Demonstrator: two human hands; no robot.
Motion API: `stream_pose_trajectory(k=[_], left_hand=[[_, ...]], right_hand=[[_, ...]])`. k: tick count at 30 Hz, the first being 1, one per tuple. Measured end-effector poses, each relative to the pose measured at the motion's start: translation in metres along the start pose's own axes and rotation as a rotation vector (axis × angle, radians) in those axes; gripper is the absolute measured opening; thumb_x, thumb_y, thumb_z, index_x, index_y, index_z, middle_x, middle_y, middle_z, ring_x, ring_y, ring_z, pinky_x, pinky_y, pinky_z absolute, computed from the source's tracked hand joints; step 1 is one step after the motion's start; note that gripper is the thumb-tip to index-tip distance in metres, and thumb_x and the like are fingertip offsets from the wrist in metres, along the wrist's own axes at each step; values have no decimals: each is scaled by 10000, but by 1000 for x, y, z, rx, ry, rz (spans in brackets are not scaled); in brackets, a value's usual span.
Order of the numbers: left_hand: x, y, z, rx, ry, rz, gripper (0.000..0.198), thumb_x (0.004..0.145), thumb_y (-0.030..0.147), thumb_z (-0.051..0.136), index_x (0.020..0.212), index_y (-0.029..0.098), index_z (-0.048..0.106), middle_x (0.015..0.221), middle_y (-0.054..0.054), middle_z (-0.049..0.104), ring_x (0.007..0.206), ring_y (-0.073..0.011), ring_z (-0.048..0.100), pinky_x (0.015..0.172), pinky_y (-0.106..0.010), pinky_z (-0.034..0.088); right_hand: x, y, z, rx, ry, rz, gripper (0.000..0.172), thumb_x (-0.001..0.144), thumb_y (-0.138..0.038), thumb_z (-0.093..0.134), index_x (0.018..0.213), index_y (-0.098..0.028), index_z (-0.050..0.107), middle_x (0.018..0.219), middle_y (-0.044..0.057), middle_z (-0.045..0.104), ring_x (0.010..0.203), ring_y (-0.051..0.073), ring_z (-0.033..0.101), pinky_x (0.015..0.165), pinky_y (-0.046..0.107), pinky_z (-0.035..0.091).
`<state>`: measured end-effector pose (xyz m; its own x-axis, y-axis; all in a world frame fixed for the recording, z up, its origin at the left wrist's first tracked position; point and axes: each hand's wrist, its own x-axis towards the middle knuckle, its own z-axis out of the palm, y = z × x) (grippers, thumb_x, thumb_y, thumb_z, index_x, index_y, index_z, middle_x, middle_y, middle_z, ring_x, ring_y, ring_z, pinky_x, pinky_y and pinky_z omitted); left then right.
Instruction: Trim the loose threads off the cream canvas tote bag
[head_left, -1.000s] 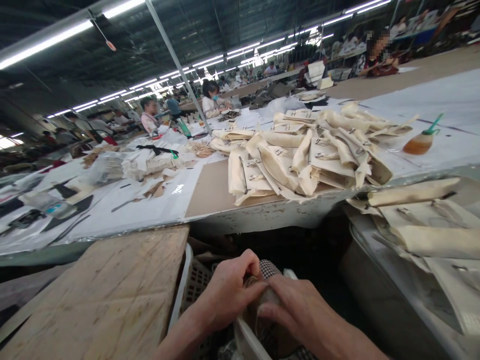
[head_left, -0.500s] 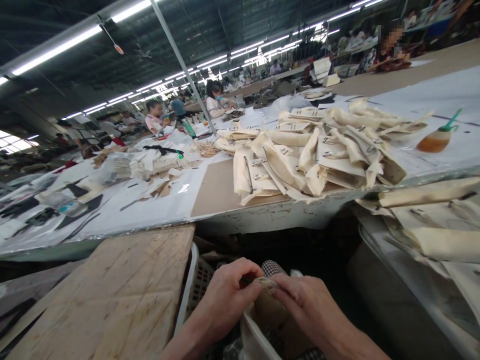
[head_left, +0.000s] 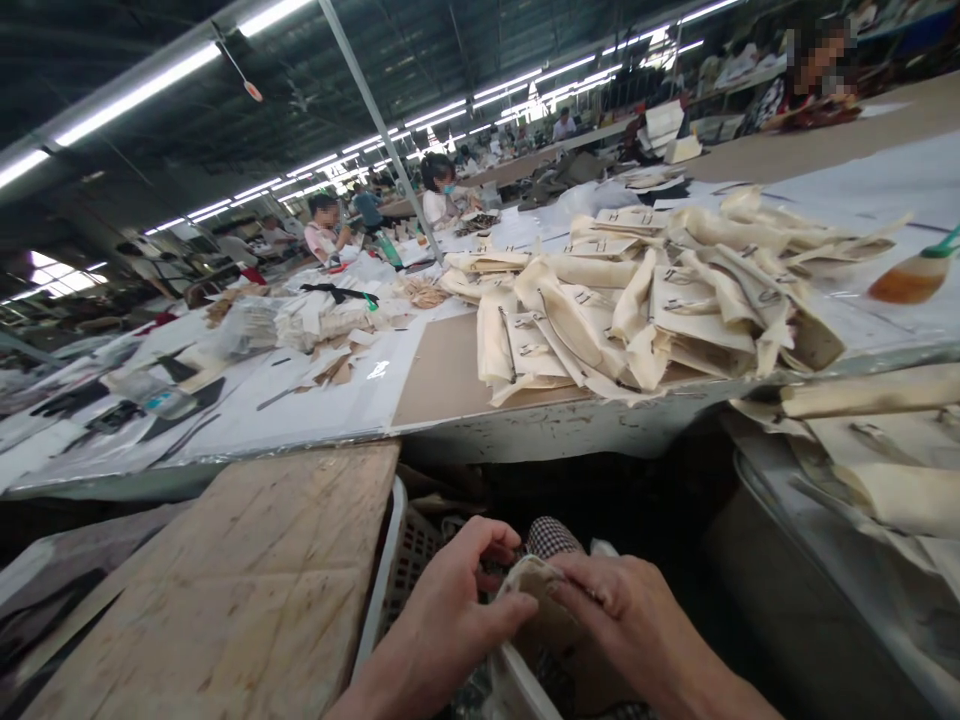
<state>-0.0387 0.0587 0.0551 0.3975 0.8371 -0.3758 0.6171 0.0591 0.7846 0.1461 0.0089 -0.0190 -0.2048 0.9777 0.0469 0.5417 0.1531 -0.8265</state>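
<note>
Low in front of me, over my lap, is a cream-coloured piece of sheet material (head_left: 536, 585) with a curved edge, perhaps a bag part. The thumb and fingers of my right hand (head_left: 619, 595) pinch that edge from the right. On the other side my left hand (head_left: 469, 590) has its thumb laid on the near face, fingers curled behind the edge. The piece's lower part hangs between my forearms, with a pale strip or edge (head_left: 521, 675) below the left hand. Checked cloth (head_left: 551, 535) shows just beyond my hands.
Similar cream pieces with dark trim are heaped (head_left: 600, 310) on the worktable ahead; more lie stacked (head_left: 885, 440) at right. A bottle of amber liquid (head_left: 911, 278) stands on the table. Left of me are a plastic basket (head_left: 409, 560) and a worn brown board (head_left: 247, 580). People work farther off.
My left thumb has slid down from the edge, and its fingers have parted from it somewhat. More of the cream edge shows. The right hand keeps its pinch. The view has shifted slightly left.
</note>
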Motion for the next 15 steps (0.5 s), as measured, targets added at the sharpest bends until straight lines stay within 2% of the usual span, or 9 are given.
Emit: stream_pose_trajectory(k=[5,10,13,15], left_hand=[[-10,-5,1,-12,25,-59,103,785,169,610,886,179,625,899,-7,695,825,-173,624,656,-232,442],[-10,12,-9,-32,-52,35,111,834,256,649,892,166,678,865,-15,702,792,-160,610,658,-223,433],[-3,9,-5,-50,-123,48,135,819,274,682,873,151,687,823,-17,696,748,-148,594,650,-220,425],[3,0,3,-65,-96,34,140,810,276,689,854,143,678,791,-13,683,726,-142,578,629,-214,415]], right_hand=[[-3,-6,2,-45,-1,-83,258,995,-280,405,933,-271,656,846,-27,746,756,184,715,634,266,456],[-13,-14,-15,-105,-7,-203,299,1011,-282,354,873,-232,615,767,3,720,688,171,704,595,248,476],[-17,-8,-17,-131,-35,-145,290,1006,-288,369,885,-236,628,742,2,710,663,179,695,580,264,461],[-18,-2,-14,-114,-28,-50,257,996,-293,405,899,-253,640,753,-13,708,668,181,688,578,274,444]])
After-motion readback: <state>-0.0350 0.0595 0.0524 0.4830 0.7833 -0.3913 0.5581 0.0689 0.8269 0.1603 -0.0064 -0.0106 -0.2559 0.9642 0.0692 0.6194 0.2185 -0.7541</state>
